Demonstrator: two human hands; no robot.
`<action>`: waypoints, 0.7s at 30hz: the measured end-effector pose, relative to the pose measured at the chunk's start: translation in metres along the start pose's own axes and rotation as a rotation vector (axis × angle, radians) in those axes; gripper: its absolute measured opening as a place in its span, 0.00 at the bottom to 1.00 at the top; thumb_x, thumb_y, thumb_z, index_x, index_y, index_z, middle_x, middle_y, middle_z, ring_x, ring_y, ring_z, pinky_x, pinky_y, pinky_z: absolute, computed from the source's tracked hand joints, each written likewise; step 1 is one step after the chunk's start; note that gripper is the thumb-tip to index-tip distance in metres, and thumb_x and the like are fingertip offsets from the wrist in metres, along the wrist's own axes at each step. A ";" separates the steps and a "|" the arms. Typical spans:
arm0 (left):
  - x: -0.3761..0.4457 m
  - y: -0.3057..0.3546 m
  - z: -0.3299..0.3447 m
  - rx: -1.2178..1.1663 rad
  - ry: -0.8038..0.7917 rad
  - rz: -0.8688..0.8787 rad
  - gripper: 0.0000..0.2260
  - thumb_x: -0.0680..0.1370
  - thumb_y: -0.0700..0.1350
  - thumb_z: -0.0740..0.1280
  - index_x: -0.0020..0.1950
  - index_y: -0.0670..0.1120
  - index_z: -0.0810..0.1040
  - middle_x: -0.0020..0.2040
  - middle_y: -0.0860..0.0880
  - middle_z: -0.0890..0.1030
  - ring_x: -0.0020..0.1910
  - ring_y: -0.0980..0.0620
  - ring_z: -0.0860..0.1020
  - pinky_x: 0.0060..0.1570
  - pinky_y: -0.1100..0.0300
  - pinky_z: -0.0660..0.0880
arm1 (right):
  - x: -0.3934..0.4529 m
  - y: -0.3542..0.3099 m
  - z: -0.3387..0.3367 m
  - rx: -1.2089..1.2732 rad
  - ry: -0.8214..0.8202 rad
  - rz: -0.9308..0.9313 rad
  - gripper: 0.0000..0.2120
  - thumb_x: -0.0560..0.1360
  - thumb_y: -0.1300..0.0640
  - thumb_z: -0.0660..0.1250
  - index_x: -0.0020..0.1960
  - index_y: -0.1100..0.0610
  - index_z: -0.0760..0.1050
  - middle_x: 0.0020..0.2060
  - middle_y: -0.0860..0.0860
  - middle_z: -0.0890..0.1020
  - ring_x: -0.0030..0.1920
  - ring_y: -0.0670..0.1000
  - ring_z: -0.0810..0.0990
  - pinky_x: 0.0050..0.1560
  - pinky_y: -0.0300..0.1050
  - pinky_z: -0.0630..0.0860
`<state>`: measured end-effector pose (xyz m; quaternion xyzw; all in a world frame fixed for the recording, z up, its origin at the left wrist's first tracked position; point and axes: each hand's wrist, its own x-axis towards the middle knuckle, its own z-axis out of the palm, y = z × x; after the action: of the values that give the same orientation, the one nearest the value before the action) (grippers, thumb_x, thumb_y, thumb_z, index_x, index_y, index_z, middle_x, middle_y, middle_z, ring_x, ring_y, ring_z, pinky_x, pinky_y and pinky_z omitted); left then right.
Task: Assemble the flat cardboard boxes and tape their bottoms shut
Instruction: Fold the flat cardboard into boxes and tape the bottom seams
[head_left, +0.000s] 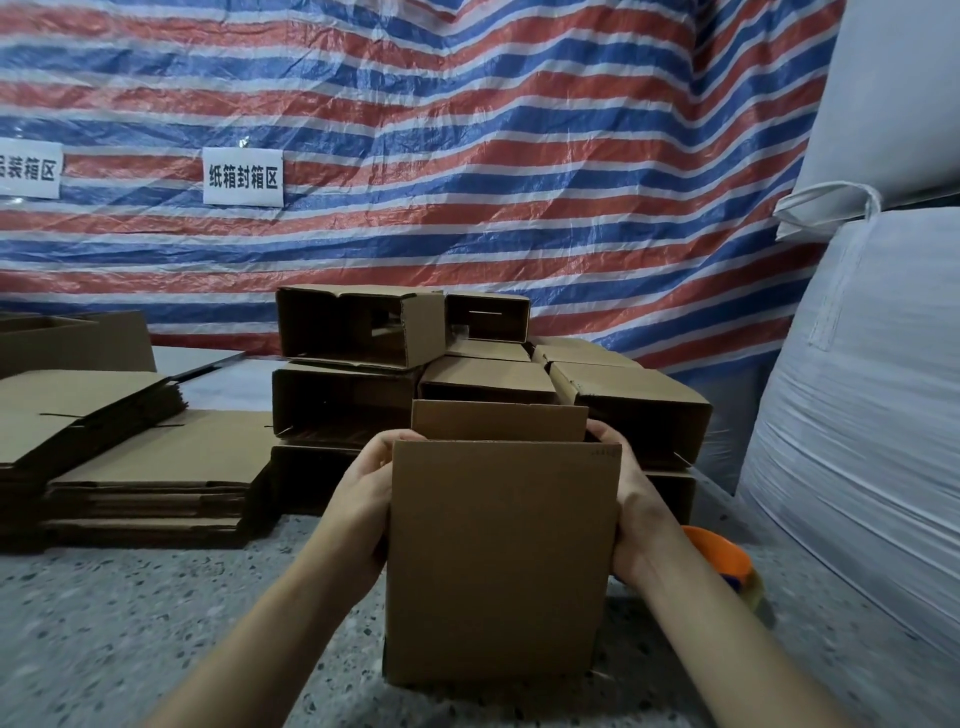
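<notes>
with fingers curled over the upper side edges, both hands clasp one upright brown cardboard box (501, 561) that stands on the speckled grey floor (130, 623). left hand (361, 512) grips the box's left wall, fingertips wrapped round the top corner; right hand (636, 512) grips the right wall likewise, its fingertips hidden past the rim. neither hand is spread wide; each is closed round cardboard. one rear flap (498, 420) of the box stands upright above the near wall. both forearms enter from the lower frame edge.

beside the right wrist, an orange tape dispenser (719, 558) lies on the floor, partly covered by the arm; whether it touches the box cannot be told.

directly behind the held box, a pile of assembled brown cardboard boxes (363, 364) lies stacked on their sides, open ends facing the camera. to the left, stacks of flat brown cardboard blanks (150, 467) rest on the floor, well apart from the hands.

background: a red, white and blue striped tarpaulin (467, 130) carrying two white paper signs (242, 176) with printed characters. at right, large white woven bulk bags (872, 364) stand against the tarpaulin.
</notes>
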<state>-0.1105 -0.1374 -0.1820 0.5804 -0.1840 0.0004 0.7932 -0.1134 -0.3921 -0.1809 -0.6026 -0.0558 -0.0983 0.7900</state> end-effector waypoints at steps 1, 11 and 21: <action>0.000 0.000 0.000 -0.018 0.025 0.008 0.14 0.67 0.49 0.74 0.51 0.50 0.82 0.39 0.45 0.84 0.31 0.49 0.81 0.26 0.56 0.76 | -0.002 0.000 0.002 -0.004 0.022 -0.025 0.17 0.79 0.60 0.66 0.63 0.43 0.71 0.44 0.56 0.87 0.41 0.57 0.87 0.35 0.50 0.82; -0.007 0.003 -0.003 0.021 -0.102 -0.042 0.38 0.71 0.76 0.50 0.59 0.50 0.83 0.55 0.40 0.84 0.52 0.42 0.84 0.44 0.53 0.82 | -0.013 0.003 0.006 -0.089 -0.037 -0.005 0.43 0.67 0.23 0.55 0.61 0.57 0.80 0.51 0.60 0.86 0.52 0.59 0.86 0.48 0.53 0.81; -0.003 -0.005 0.014 0.126 0.107 0.101 0.20 0.70 0.71 0.66 0.47 0.57 0.85 0.48 0.48 0.85 0.48 0.46 0.83 0.48 0.49 0.80 | -0.024 0.000 0.000 -0.095 -0.266 -0.095 0.39 0.64 0.20 0.62 0.61 0.47 0.82 0.59 0.57 0.83 0.61 0.58 0.82 0.53 0.49 0.82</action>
<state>-0.1163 -0.1511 -0.1844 0.6183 -0.1700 0.0829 0.7628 -0.1365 -0.3895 -0.1859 -0.6438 -0.1836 -0.0572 0.7406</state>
